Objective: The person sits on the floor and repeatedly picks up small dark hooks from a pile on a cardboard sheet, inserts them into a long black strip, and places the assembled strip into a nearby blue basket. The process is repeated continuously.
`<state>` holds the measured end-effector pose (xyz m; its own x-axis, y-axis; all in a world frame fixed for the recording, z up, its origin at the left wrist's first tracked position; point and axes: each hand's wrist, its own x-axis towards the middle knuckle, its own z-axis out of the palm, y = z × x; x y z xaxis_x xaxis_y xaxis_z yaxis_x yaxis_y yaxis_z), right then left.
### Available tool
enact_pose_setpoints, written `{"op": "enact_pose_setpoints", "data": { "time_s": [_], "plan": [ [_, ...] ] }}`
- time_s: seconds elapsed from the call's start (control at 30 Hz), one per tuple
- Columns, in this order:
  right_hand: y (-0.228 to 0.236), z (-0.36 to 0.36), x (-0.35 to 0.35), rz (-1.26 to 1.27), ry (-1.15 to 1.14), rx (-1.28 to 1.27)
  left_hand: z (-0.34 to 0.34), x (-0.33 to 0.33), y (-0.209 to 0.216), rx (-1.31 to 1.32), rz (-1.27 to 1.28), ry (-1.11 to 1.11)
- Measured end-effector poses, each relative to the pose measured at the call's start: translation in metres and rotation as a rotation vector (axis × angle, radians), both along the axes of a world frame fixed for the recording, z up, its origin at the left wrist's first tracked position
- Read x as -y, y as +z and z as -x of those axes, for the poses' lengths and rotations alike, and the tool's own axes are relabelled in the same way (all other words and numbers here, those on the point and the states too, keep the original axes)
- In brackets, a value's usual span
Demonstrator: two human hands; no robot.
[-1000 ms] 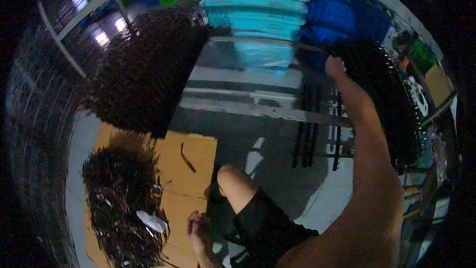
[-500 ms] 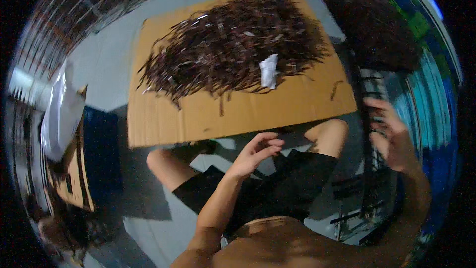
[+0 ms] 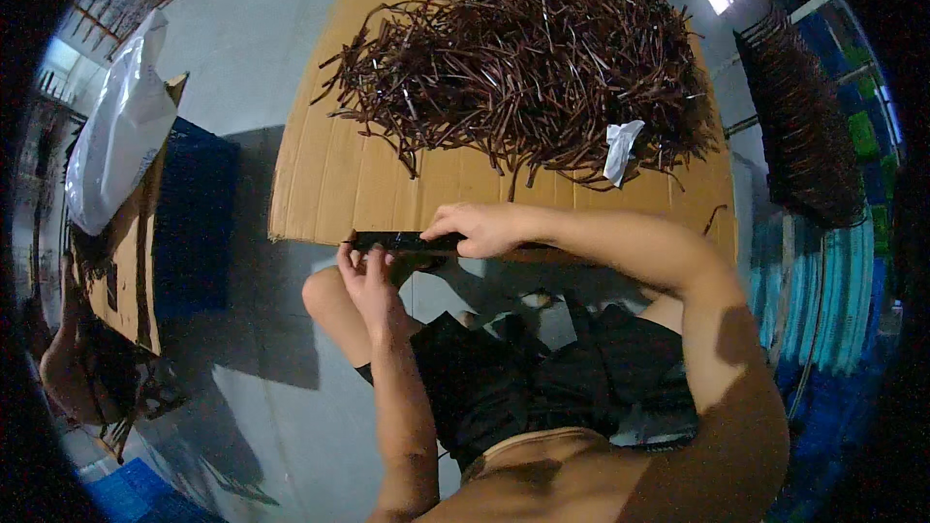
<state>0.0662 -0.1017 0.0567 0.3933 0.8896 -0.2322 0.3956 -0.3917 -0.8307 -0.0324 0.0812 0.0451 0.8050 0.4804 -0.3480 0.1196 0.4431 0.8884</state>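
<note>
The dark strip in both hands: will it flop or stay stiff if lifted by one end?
The dark strip spans straight between left hand and right hand, so probably fairly stiff. It looks thin, so likely light. The pile shows bent pieces, so some flex.

Both hands, left [image 3: 368, 276] & right [image 3: 480, 228], now meet on a black strip [image 3: 402, 241]; earlier apart, empty.

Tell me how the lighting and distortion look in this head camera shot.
Head view: fisheye bends the cardboard sheet edges, with a black rim around; dim light, bright window glare top right; both hands on the black strip look sharp.
</note>
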Motion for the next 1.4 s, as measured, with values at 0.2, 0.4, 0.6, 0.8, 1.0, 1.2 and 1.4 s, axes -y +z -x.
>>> {"op": "enact_pose_setpoints", "data": {
  "time_s": [0.2, 0.4, 0.6, 0.8, 1.0, 1.2, 1.4],
  "plan": [
    [-0.008, -0.026, 0.04, 0.129, -0.36, 0.013, -0.027, -0.02, -0.031, -0.137, -0.363, -0.18],
    [-0.007, -0.041, 0.061, 0.74, -0.607, 0.114, -0.048, -0.02, -0.024, -0.253, -0.831, -0.359],
    [-0.012, -0.042, 0.08, 0.335, -1.008, -0.521, -0.07, 0.0, -0.009, -0.244, -0.913, -0.425],
    [0.046, -0.017, 0.056, -0.084, -1.107, -0.735, -0.076, 0.009, -0.05, 0.055, -0.985, -0.149],
    [-0.007, -0.031, -0.023, -0.488, -0.995, 0.01, -0.072, 0.033, -0.044, -0.03, -0.837, 0.019],
    [-0.012, -0.019, -0.052, -0.288, -0.939, 0.153, -0.072, 0.024, -0.062, 0.09, -0.998, 0.033],
    [-0.017, -0.02, -0.055, -0.327, -0.927, 0.117, -0.072, 0.023, -0.057, 0.069, -1.053, -0.028]
  ]
}}
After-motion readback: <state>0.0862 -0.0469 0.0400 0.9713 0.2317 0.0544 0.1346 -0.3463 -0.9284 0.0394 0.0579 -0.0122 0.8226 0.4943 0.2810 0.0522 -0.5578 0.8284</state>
